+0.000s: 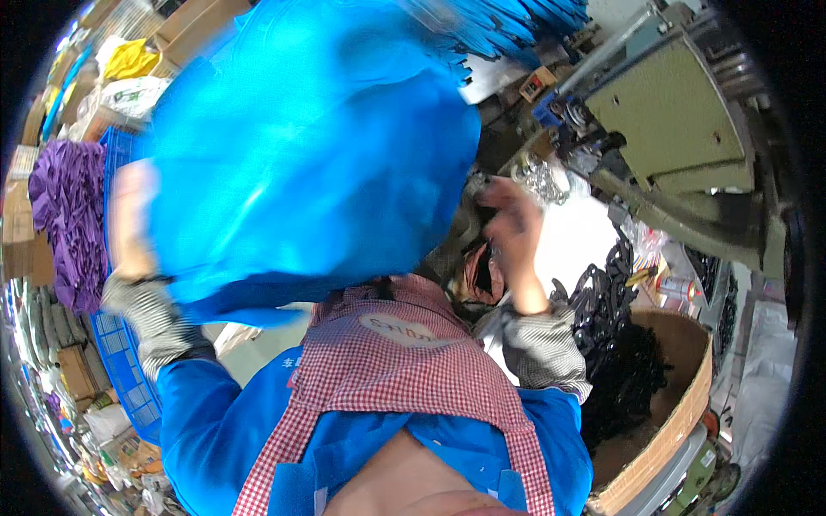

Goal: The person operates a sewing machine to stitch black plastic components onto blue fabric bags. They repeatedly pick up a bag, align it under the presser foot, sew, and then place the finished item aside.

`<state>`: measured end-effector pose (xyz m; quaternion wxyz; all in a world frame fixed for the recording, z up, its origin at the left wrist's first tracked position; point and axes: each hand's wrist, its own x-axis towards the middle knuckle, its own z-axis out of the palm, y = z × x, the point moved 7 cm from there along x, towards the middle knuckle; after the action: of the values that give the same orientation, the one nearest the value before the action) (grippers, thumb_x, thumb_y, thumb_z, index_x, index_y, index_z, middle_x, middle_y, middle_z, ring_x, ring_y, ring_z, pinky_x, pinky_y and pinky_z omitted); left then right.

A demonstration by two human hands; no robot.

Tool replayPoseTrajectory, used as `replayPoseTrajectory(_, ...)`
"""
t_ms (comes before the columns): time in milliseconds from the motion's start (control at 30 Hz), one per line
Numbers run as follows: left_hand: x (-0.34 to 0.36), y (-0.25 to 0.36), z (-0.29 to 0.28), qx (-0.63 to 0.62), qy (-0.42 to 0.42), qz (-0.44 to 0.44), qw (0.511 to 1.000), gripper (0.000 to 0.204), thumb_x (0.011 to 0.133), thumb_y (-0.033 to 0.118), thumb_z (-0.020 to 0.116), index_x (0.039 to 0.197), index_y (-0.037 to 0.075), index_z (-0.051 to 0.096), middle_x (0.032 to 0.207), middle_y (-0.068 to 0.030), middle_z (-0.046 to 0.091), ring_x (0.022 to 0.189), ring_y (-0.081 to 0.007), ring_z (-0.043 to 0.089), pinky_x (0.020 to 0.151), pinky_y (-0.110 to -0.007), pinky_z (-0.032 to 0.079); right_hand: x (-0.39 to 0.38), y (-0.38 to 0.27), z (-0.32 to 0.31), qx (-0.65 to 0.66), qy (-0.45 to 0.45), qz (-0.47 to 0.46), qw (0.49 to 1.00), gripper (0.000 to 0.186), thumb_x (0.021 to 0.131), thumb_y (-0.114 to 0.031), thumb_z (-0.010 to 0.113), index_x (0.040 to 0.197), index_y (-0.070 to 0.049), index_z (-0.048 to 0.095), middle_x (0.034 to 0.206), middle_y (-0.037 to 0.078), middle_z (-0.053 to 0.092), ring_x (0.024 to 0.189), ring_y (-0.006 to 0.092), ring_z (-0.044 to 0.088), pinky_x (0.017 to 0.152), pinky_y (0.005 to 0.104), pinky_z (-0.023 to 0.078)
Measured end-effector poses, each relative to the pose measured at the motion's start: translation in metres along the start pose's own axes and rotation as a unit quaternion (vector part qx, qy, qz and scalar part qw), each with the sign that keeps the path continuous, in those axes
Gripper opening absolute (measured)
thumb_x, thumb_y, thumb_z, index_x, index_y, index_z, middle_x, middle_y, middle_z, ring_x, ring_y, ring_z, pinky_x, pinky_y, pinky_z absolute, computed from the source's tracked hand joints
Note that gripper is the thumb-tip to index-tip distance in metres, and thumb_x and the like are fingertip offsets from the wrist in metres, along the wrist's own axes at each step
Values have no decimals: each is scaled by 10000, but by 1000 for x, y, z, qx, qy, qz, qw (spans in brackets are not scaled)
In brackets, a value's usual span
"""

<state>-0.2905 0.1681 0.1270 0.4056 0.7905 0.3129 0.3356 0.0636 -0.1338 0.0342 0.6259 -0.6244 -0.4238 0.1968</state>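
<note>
A large sheet of bright blue fabric (301, 163) fills the upper middle, its folds blurred by motion. My left hand (133, 215) grips its left side, with the fingers partly hidden and smeared. Right of the fabric, my right hand (512, 228) is apart from it, over a cluttered white work surface (572, 241); its curled fingers are too blurred to read. Beside that hand lie black pieces (602, 335) in a heap, spilling into a cardboard box (671, 413).
A green machine (671, 129) occupies the upper right. To the left, a blue crate (129, 370) sits near a purple fabric bundle (64, 215). More blue strips (508, 26) are piled at the top. A spray can (675, 288) stands right of the black pieces.
</note>
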Motion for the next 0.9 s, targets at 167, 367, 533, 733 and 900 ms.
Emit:
replayPoseTrajectory(167,-31,-11,298,-52,-422,-97,900,246,880,223,514,800,-3,573,634,46,482,628,-46,431,539,-237,358,-61,19,24,238,277,149,919,428,825,-87,562,1196,-1,368,1066,67,500,957,151,479,872,288,373)
replayPoseTrajectory(367,-58,32,416,-208,-488,-83,844,252,869,235,537,950,-2,563,762,10,533,739,-60,460,656,-237,410,-69,76,-27,258,362,131,886,338,860,-86,543,1161,-1,415,1007,49,535,891,126,504,811,266,414)
replayPoseTrajectory(533,-42,60,440,-170,-441,-47,880,241,822,203,604,892,-25,569,721,4,545,678,-53,462,592,-233,410,-51,64,-52,240,324,144,904,325,822,-75,602,1104,0,461,971,48,571,860,121,535,790,258,436)
replayPoseTrajectory(733,-37,52,454,-273,-438,-89,852,176,794,134,640,771,-28,575,660,19,546,635,-37,463,557,-221,406,-33,62,-69,178,316,155,919,298,797,-55,626,1060,13,501,927,55,593,815,119,555,759,250,448)
replayPoseTrajectory(900,0,63,466,-375,-417,-161,812,161,794,144,640,817,-16,627,744,-12,620,649,-55,542,600,-214,454,13,43,-82,173,357,141,907,292,761,-25,634,1026,35,526,955,66,599,839,146,559,784,265,442)
